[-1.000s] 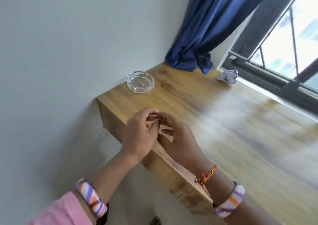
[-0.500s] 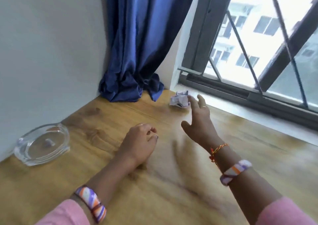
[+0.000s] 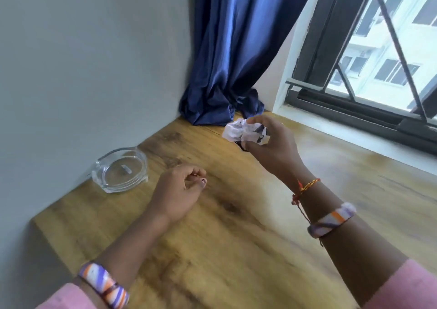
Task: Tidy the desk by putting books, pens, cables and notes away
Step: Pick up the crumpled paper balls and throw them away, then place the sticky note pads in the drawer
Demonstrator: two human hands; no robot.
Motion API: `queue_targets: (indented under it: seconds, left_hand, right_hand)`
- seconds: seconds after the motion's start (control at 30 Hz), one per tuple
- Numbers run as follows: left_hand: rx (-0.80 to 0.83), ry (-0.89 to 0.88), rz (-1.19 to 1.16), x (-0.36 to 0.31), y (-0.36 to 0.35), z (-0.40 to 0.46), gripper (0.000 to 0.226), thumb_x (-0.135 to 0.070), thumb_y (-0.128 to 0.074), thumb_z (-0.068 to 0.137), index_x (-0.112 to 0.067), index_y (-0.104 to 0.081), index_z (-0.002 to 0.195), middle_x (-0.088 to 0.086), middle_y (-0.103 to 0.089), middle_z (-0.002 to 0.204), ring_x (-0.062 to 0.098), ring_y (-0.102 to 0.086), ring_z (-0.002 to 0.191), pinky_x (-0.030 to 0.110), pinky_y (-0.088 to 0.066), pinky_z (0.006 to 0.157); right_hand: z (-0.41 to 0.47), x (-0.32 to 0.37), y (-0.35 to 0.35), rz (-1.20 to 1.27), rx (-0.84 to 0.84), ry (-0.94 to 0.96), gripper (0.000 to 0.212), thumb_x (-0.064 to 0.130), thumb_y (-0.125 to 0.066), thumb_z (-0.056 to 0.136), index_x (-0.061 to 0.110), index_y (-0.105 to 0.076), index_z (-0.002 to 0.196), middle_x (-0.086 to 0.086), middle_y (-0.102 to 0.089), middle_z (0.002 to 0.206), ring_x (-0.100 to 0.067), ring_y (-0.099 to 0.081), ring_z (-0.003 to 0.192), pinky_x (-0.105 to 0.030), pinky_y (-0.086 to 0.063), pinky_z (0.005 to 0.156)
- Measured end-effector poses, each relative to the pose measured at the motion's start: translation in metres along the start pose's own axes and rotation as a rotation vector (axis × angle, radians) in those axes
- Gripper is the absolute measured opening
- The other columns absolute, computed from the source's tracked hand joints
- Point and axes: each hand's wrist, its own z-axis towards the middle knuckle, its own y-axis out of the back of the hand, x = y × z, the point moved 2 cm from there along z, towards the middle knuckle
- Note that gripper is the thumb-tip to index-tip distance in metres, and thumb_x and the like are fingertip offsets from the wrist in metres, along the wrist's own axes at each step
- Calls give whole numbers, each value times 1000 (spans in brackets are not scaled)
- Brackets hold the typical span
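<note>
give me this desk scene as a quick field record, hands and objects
right hand: holds crumpled paper above the desk
left hand: fingers loosely curled, apparently holding nothing, low over the desk
ashtray: clear glass, on desk by the wall
curtain: blue, bunched in the far corner
desk: wooden top
window: at right

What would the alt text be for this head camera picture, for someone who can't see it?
A person's right hand holds a crumpled paper ball above a wooden desk near a window. The left hand rests loosely curled beside a glass ashtray, with a blue curtain in the corner.
</note>
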Motion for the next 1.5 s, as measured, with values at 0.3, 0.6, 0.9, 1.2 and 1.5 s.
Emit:
queue_targets:
  seconds: [0.3,0.6,0.9,1.2,1.5]
  left_hand:
    - [-160,82,-101,66,130,-172,18,-3,-63,83,-21,-66,86,-16,-64,82,-14,-58,72,5,-45,67]
    - [-428,470,-76,195,230,-385,16,-3,-59,86,-16,-68,89,-11,-65,88,-7,-57,79,-1,-41,60]
    - [-599,717,-133,268,234,-498,19,1,-56,85,-12,-69,90,-9,-66,85,0,-60,78,-1,-39,63]
    - [-790,828,-155,247,232,-591,15,0,-57,85,-8,-69,91,-8,-64,82,-4,-59,75,-4,-38,68]
    - [-993,1077,-134,213,183,-742,15,-4,-57,86,-8,-69,94,0,-65,87,-1,-54,68,13,-43,68]
  right_hand:
    - [-189,155,-78,331,286,105,43,6,-74,72,41,-57,92,5,-66,89,-12,-62,83,-29,-55,66]
    - [-360,200,-225,156,652,126,37,11,-71,76,30,-58,105,20,-56,97,-7,-58,86,-9,-47,68]
    - [-430,183,-340,-242,961,74,61,8,-61,80,26,-42,135,-5,-30,149,-23,-51,114,-26,-41,91]
    - [-505,209,-311,-216,1180,258,43,5,-61,82,18,-56,123,2,-57,112,-12,-52,97,-22,-46,79]
    - [-640,217,-290,-183,1514,549,38,13,-62,84,20,-58,121,2,-59,119,-9,-56,100,-20,-39,81]
